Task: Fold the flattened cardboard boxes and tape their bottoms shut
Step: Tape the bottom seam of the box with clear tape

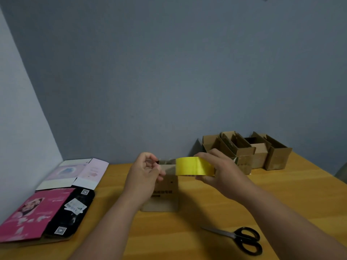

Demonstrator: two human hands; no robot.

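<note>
A yellow tape roll (pixel 194 166) is held in the air above the table by my right hand (pixel 221 173), whose fingers curl round it. My left hand (pixel 145 173) pinches the loose end of the clear tape strip (pixel 167 162) drawn out from the roll toward the left. Right below and behind both hands stands a small brown cardboard box (pixel 165 196) on the wooden table (pixel 187 231), partly hidden by my left hand.
Several folded brown boxes (pixel 247 147) stand at the back right by the wall. Flattened printed boxes, pink (pixel 32 212), black (pixel 73 211) and pale (pixel 75 173), lie at the left. Black-handled scissors (pixel 242 239) lie at the front right.
</note>
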